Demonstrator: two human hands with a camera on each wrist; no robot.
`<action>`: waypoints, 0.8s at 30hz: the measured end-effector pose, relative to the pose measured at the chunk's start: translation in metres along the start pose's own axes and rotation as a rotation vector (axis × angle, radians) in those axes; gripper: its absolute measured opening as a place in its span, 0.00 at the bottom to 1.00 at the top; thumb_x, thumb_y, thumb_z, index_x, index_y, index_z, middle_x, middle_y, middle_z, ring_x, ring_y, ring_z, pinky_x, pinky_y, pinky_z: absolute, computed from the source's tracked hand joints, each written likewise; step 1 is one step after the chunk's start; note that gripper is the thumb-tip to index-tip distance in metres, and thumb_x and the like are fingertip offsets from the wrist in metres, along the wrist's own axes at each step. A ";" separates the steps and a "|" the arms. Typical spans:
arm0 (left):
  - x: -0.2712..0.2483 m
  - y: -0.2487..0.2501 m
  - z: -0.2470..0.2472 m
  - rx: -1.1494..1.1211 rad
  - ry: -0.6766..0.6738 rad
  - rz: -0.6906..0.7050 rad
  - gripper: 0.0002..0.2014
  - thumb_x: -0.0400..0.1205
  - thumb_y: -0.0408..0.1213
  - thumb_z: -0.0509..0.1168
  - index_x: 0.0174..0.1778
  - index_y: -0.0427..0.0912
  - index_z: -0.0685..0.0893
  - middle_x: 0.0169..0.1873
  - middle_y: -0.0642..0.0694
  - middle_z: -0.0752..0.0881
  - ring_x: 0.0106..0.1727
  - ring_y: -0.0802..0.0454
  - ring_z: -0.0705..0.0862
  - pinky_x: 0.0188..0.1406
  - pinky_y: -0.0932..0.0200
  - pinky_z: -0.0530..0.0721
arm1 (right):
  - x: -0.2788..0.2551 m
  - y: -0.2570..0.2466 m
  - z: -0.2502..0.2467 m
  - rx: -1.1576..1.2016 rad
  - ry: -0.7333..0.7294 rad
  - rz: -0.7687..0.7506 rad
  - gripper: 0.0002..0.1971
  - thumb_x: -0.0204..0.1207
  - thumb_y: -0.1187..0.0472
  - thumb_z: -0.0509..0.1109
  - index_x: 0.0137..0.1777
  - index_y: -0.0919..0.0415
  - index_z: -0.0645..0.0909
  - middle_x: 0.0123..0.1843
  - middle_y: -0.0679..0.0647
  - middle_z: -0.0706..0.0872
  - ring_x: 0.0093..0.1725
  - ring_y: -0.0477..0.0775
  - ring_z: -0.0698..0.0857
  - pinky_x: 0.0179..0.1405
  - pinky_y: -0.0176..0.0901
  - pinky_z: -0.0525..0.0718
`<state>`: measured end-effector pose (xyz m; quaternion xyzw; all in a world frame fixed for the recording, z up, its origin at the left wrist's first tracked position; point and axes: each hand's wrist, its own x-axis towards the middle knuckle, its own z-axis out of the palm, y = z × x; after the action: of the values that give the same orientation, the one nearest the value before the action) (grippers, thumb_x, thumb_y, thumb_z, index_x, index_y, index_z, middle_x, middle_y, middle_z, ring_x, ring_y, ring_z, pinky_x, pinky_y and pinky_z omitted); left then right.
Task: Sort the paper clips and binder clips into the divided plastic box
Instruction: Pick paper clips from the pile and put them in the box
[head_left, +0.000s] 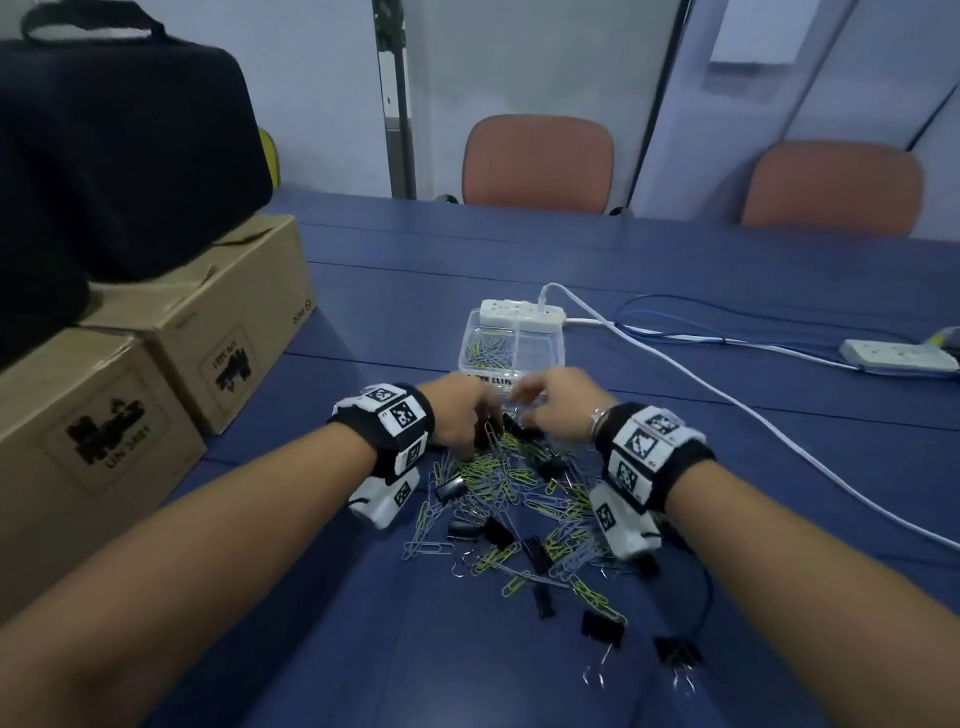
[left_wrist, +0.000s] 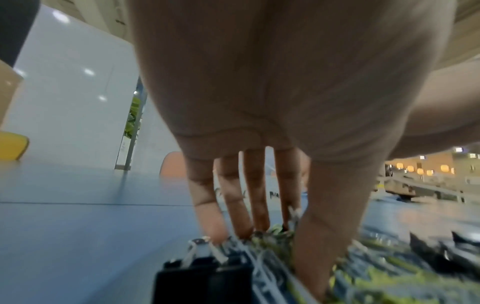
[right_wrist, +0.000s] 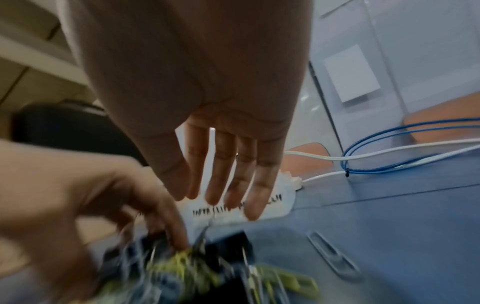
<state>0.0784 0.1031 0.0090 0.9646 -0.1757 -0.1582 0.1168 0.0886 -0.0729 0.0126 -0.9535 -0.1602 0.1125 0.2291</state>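
Observation:
A heap of green and grey-blue paper clips (head_left: 514, 488) mixed with black binder clips (head_left: 535, 553) lies on the blue table. Beyond it stands the clear divided box (head_left: 540, 358), with paper clips in its left compartment (head_left: 485, 348). My left hand (head_left: 462, 415) reaches down at the heap's far end, its fairly straight fingers (left_wrist: 233, 226) and thumb touching the clips; a binder clip (left_wrist: 202, 277) sits just before it. My right hand (head_left: 550, 405) hovers with straight fingers (right_wrist: 221, 185) over the box's labelled near wall (right_wrist: 283, 203), holding nothing.
Two cardboard boxes (head_left: 156, 364) and a black bag (head_left: 104, 156) fill the left side. A white power strip (head_left: 522, 312) lies right behind the box, and its cable (head_left: 727, 410) runs to the right. A second strip (head_left: 898, 356) and a blue cable (head_left: 675, 325) lie far right.

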 end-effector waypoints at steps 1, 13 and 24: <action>-0.002 0.001 0.001 0.020 0.033 0.001 0.25 0.68 0.29 0.79 0.62 0.48 0.89 0.46 0.47 0.89 0.50 0.48 0.87 0.43 0.60 0.81 | -0.005 0.002 0.008 -0.063 -0.009 -0.023 0.20 0.73 0.65 0.72 0.65 0.50 0.87 0.64 0.53 0.88 0.58 0.54 0.87 0.57 0.43 0.84; -0.028 -0.033 -0.013 -0.081 0.230 -0.081 0.22 0.66 0.45 0.84 0.56 0.50 0.90 0.43 0.55 0.86 0.47 0.52 0.84 0.44 0.63 0.74 | -0.013 0.016 0.006 0.053 0.074 0.043 0.16 0.75 0.70 0.73 0.59 0.54 0.91 0.58 0.50 0.90 0.57 0.51 0.87 0.52 0.36 0.79; -0.028 -0.054 -0.003 -0.068 0.178 -0.234 0.21 0.67 0.45 0.84 0.55 0.47 0.90 0.53 0.48 0.89 0.50 0.48 0.84 0.48 0.59 0.76 | -0.023 0.034 -0.025 0.498 0.090 0.152 0.06 0.73 0.62 0.77 0.48 0.55 0.92 0.46 0.50 0.93 0.40 0.49 0.88 0.32 0.38 0.79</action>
<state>0.0706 0.1634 0.0040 0.9842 -0.0457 -0.0904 0.1454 0.0832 -0.1195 0.0212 -0.8812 -0.0452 0.1227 0.4543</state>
